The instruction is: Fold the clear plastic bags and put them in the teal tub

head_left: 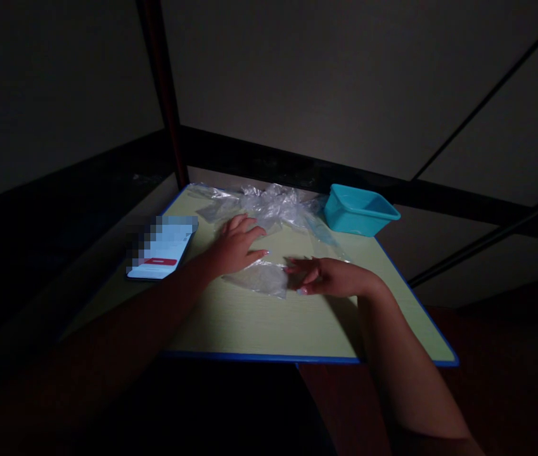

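Observation:
A clear plastic bag (pixel 262 280) lies flat on the table, its near edge between my two hands. My left hand (pixel 240 244) rests palm down over the plastic with its fingers spread. On the other side, my right hand (pixel 319 275) is turned sideways by the bag's near right edge, fingers apart and slightly bent. Nothing shows in its grasp; whether its fingertips touch the film is hard to see. Farther back, a crumpled heap of clear plastic bags (pixel 275 201) spreads along the table's far edge.
A turquoise plastic basket (pixel 357 215) stands at the far right corner of the pale table (pixel 249 329), which has a blue rim. A lit phone (pixel 166 250) lies at the left edge beside my left forearm. Dark cabinet panels (pixel 320 82) rise right behind the table.

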`<state>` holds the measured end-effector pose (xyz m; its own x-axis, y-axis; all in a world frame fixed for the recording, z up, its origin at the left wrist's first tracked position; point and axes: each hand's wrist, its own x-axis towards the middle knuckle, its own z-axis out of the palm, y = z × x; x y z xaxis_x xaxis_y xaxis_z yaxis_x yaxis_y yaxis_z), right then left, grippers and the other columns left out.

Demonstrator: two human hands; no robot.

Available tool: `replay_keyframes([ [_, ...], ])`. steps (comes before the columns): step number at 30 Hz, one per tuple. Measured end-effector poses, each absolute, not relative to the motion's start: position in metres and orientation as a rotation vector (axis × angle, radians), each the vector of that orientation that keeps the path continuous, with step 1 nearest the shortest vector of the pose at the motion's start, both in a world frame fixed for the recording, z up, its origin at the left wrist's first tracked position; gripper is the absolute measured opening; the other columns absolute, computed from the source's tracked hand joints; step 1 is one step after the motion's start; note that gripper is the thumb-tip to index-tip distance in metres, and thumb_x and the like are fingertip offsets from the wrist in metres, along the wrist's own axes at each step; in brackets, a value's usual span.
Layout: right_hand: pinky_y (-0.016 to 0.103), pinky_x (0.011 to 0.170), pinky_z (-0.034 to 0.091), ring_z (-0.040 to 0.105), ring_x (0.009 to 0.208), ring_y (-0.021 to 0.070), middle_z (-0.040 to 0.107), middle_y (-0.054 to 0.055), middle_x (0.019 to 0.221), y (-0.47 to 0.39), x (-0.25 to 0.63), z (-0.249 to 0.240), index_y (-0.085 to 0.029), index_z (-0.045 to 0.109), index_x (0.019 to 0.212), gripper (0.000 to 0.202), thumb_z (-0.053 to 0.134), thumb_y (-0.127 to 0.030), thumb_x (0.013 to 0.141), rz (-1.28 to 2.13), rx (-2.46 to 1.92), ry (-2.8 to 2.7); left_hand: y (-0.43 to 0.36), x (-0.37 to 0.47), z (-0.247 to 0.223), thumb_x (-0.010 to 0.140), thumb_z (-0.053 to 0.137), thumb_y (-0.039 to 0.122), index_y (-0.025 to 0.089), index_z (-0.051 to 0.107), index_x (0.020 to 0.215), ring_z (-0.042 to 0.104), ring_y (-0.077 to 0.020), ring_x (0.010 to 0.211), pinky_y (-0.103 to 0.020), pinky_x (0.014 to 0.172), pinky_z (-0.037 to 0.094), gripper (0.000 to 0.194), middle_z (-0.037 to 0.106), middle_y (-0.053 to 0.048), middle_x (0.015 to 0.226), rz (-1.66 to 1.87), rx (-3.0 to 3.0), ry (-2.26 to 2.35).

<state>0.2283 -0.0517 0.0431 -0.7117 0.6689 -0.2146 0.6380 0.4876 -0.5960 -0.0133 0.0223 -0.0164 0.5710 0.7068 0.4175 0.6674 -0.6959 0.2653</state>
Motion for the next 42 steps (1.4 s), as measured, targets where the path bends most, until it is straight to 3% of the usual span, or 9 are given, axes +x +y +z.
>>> replay_keyframes([
  [3,0.047,0.113,0.018,0.024,0.140,0.0203,0.052,-0.001,0.136,-0.053,0.231,0.044,-0.025,0.075,0.084,0.019,0.058,-0.035,0.086,1.030,-1.193,-2.772,0.015,-0.012,-0.018,0.081,0.057,0.051,0.024,0.048,0.131,0.015,-0.0360,0.139,-0.057,0.108,0.014,0.057,0.032,-0.012,0.149,0.558,2.733,1.208],
  [6,0.057,0.113,0.008,0.018,0.142,0.0231,0.043,-0.003,0.143,-0.054,0.233,0.044,-0.030,0.072,0.098,0.018,0.059,-0.032,0.086,1.000,-1.196,-2.865,0.010,-0.010,-0.021,0.081,0.054,0.056,0.027,0.038,0.139,0.007,-0.0355,0.142,-0.061,0.107,0.007,0.067,0.020,-0.013,0.154,0.397,2.740,1.161],
  [12,0.064,0.109,0.004,0.010,0.142,0.0270,0.033,-0.003,0.149,-0.055,0.232,0.043,-0.036,0.065,0.114,0.031,0.063,-0.027,0.084,0.990,-1.183,-2.888,0.010,-0.009,-0.025,0.077,0.053,0.065,0.027,0.028,0.145,0.000,-0.0373,0.142,-0.066,0.105,0.001,0.081,0.006,-0.014,0.156,0.251,2.739,1.123],
  [18,0.061,0.110,-0.002,0.005,0.143,0.0257,0.026,0.001,0.152,-0.055,0.229,0.043,-0.031,0.055,0.127,0.040,0.059,-0.029,0.087,1.020,-1.217,-2.912,0.009,-0.009,-0.024,0.078,0.047,0.068,0.026,0.023,0.147,-0.003,-0.0364,0.142,-0.064,0.106,0.000,0.084,0.003,-0.014,0.156,0.159,2.719,1.145],
  [30,0.060,0.110,0.002,0.004,0.143,0.0258,0.021,0.003,0.153,-0.054,0.227,0.039,-0.031,0.052,0.131,0.044,0.057,-0.026,0.088,0.904,-1.299,-2.886,0.009,-0.008,-0.023,0.079,0.045,0.069,0.025,0.023,0.147,-0.004,-0.0340,0.142,-0.063,0.106,0.002,0.083,0.003,-0.015,0.155,0.167,2.692,1.165],
  [38,0.061,0.110,0.001,0.007,0.143,0.0242,0.032,0.000,0.149,-0.054,0.226,0.043,-0.030,0.064,0.116,0.033,0.055,-0.017,0.088,0.992,-1.161,-2.859,0.011,-0.009,-0.026,0.080,0.042,0.070,0.024,0.023,0.147,-0.003,-0.0339,0.143,-0.064,0.106,0.004,0.083,0.004,-0.015,0.155,0.176,2.690,1.151],
  [42,0.061,0.110,0.001,0.007,0.143,0.0247,0.030,0.003,0.150,-0.053,0.226,0.041,-0.028,0.062,0.119,0.033,0.057,-0.021,0.087,0.996,-1.191,-2.866,0.010,-0.008,-0.024,0.080,0.039,0.072,0.025,0.023,0.147,-0.003,-0.0326,0.143,-0.064,0.106,0.004,0.083,0.005,-0.016,0.155,0.166,2.685,1.165],
])
